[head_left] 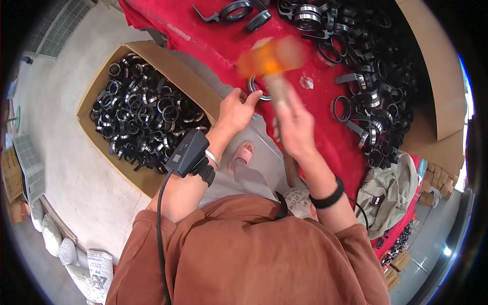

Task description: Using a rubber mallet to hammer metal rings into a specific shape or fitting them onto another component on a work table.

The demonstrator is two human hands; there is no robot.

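Your mallet [274, 77]: head [267, 57] plastic-looking, blurred; handle [276, 87] wood, matt. Your ring [251, 84]: shiny metal. Cloth [320, 124] before you: matt. Carton [170, 60]: matt cardboard. Carton rings [134, 116]: black, plastic-looking, with glossy metal bands

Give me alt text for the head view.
A person's right hand grips a blurred, orange-headed mallet over a red cloth, where the left hand holds a ring. A cardboard box of black ring parts stands left; a similar heap lies right.

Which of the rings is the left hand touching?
The ring at the fingertips of the left hand, alone near the blurred orange mallet head; the others lie farther off, many in the cardboard box or on the red cloth.
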